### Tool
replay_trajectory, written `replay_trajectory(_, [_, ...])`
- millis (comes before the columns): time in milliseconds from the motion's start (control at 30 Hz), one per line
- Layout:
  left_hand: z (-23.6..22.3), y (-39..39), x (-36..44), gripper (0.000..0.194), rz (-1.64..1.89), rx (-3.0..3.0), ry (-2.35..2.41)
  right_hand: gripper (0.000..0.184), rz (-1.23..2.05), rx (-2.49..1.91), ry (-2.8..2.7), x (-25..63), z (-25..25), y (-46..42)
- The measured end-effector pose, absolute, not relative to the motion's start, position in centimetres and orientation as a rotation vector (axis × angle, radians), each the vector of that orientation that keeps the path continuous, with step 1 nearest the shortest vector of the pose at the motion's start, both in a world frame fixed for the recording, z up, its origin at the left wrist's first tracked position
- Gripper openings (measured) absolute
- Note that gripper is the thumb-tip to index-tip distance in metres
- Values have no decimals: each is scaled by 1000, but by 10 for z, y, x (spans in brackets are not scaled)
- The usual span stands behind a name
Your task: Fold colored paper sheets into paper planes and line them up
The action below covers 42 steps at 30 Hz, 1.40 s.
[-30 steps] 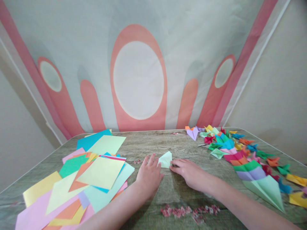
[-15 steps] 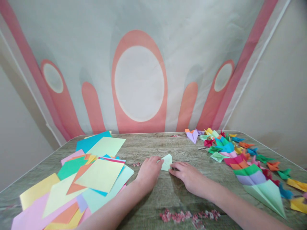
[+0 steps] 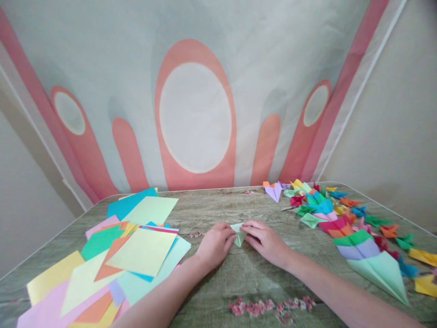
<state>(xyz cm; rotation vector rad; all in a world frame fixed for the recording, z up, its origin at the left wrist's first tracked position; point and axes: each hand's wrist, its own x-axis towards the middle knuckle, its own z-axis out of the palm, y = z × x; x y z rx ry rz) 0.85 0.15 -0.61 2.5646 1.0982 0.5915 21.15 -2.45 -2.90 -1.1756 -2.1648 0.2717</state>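
Observation:
A small pale green folded paper [image 3: 239, 237] is at the middle of the table, its lower end narrowing to a point toward me. My left hand [image 3: 218, 241] grips its left edge with fingers and thumb closed together. On the opposite edge, my right hand [image 3: 264, 241] pinches the paper in the same way. Fingers of both hands cover the sides of the paper, so only its centre and top show.
Loose coloured paper sheets [image 3: 141, 250] lie overlapping on the left of the wood-patterned table [image 3: 211, 296]. Along the right are paper planes [image 3: 377, 273] in a row and several small folded paper figures [image 3: 375, 221]. A lilac folded paper [image 3: 273, 193] lies near the back edge.
The pale green paper has turned so that its point faces me. My right hand has moved up along its right side, and both hands now hold it from either side.

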Motion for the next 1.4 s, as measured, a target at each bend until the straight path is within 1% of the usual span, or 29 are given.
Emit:
replay_trajectory(133, [-6, 9, 8, 27, 628, 2509, 1133, 25, 358, -1137, -2139, 209, -34, -21])
replay_trajectory(300, [-3, 25, 12, 21, 674, 2445, 1094, 20, 403, -1128, -2112, 208, -37, -19])
replay_trajectory(367, [1, 34, 16, 20, 617, 2432, 1058, 19, 396, -1131, -2108, 208, -38, -18])
replay_trajectory(433, [5, 43, 20, 18, 405, 2435, 989, 18, 378, -1133, -2109, 208, -39, -18])
replay_trajectory(533, [13, 54, 23, 12, 253, 2428, 919, 17, 362, -1133, -2120, 208, -40, -19])
replay_trajectory(600, [17, 58, 22, 14, 200, 2421, 896, 17, 355, -1137, -2126, 208, -39, -20])
replay_trajectory(700, [23, 59, 17, 21, 127, 2415, 862, 18, 337, -1140, -2133, 208, -36, -20])
replay_trajectory(767, [25, 57, 14, 24, 101, 2455, 830, 18, 333, -1140, -2134, 208, -35, -21])
replay_trajectory(900, [25, 47, 15, 18, 124, 2658, 857, 17, 335, -1148, -2116, 208, -34, -21])
replay_trajectory(1133, [25, 35, 22, 13, 97, 2950, 891, 18, 328, -1150, -2096, 208, -35, -23])
replay_trajectory(1400, [30, 29, 26, 15, 0, 3075, 911, 20, 324, -1149, -2092, 209, -34, -24])
